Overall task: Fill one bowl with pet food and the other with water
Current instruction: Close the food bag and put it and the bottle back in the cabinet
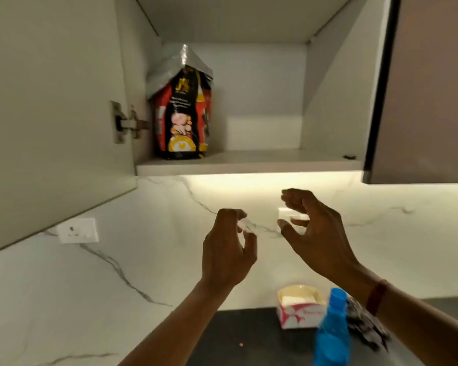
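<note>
Held left hand (228,249) and right hand (312,233) up under shelf (262,161) with pet food bag (183,112), fingers (292,196) loosely curled, gripping nothing.

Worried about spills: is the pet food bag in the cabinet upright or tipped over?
Upright: the pet food bag stands on its base on the cabinet shelf, by the left wall, its silver top crumpled over.

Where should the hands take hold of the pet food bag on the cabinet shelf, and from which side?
Grip the bag probably at its upright body, below the folded silver top, from front and right: the left cabinet wall stands close.
</note>
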